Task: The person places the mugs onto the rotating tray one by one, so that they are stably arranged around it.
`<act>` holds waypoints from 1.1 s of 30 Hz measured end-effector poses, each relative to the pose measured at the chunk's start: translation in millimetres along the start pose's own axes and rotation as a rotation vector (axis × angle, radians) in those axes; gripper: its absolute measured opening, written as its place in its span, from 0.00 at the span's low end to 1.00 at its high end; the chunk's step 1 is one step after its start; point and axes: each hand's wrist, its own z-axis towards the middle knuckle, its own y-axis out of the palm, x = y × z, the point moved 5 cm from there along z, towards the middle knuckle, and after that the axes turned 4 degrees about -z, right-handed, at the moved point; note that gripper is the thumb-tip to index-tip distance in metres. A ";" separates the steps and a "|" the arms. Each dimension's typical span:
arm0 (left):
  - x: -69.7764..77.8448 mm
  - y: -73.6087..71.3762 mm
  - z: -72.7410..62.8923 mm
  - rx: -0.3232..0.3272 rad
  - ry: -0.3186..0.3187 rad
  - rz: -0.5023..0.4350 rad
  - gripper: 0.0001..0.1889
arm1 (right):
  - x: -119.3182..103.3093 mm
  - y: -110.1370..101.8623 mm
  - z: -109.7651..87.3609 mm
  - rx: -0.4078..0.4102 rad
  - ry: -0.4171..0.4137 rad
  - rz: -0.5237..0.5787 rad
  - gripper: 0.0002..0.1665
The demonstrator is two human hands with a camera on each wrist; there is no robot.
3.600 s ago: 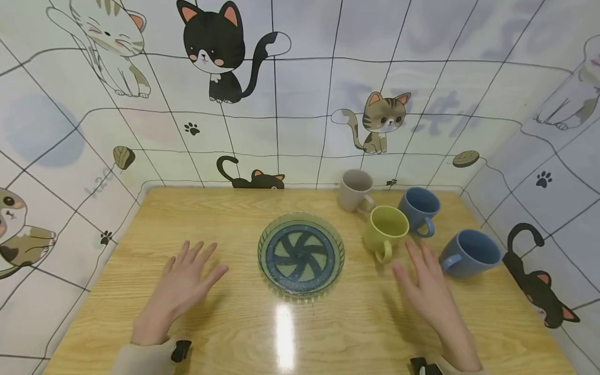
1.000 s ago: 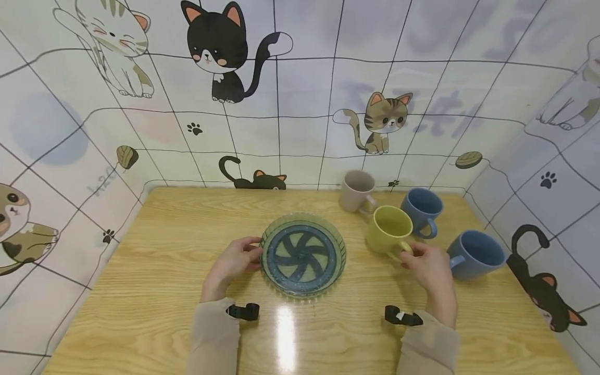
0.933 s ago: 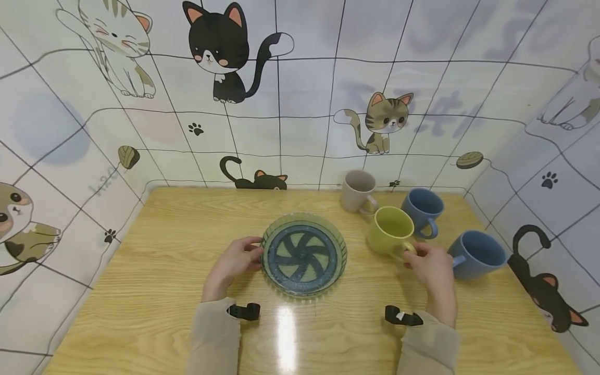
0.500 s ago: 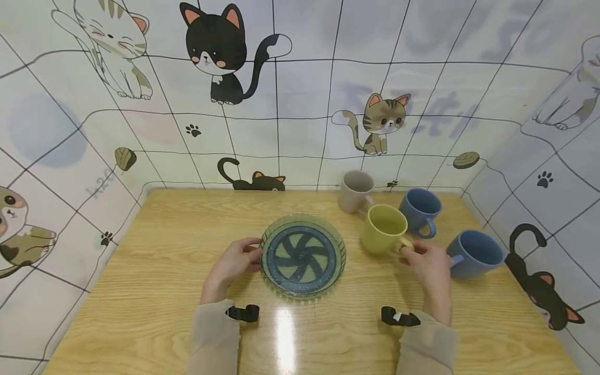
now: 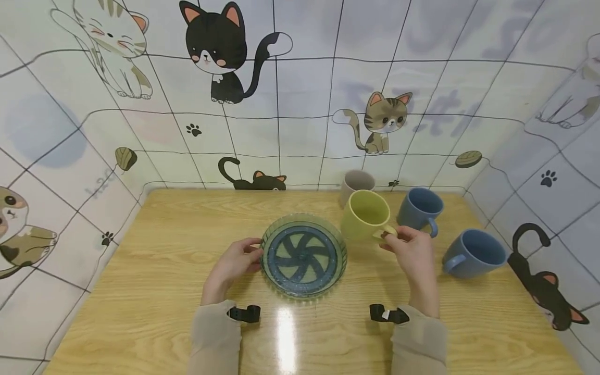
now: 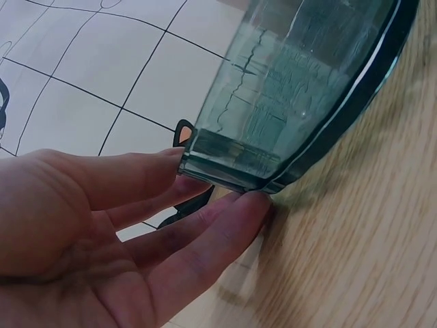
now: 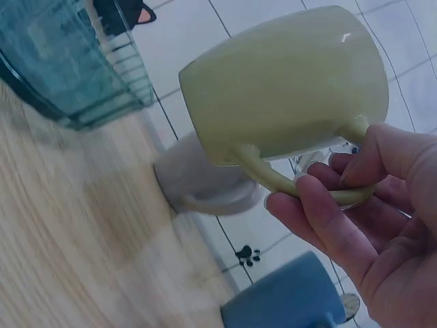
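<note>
A round blue-green glass dish [image 5: 302, 255] with a swirl pattern and a ribbed wall sits mid-table. My left hand [image 5: 236, 259] pinches its left edge; in the left wrist view the thumb lies at the rim and the fingers [image 6: 235, 225] are beneath the edge. By its handle, my right hand [image 5: 412, 255] holds a yellow-green mug [image 5: 360, 219], raised above the table just right of the dish. The right wrist view shows thumb and fingers around the handle, with the mug [image 7: 287, 85] tilted in that view and its base clear of the wood.
Behind the yellow-green mug stands a pale grey mug [image 5: 352, 182], partly covered by it. Two blue mugs stand to the right, one farther back [image 5: 417, 208] and one nearer [image 5: 473, 255]. A cat-patterned cloth wall [image 5: 304, 130] borders the wooden table [image 5: 197, 219].
Both hands began spread above the table, then took hold of the dish edge and the mug handle. The yellow-green mug has since risen and moved left toward the dish; the left hand stays put.
</note>
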 end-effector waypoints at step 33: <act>-1.2 0.0 5.2 0.034 0.016 -0.014 0.20 | -30.5 105.0 36.8 -0.207 -0.247 -0.028 0.09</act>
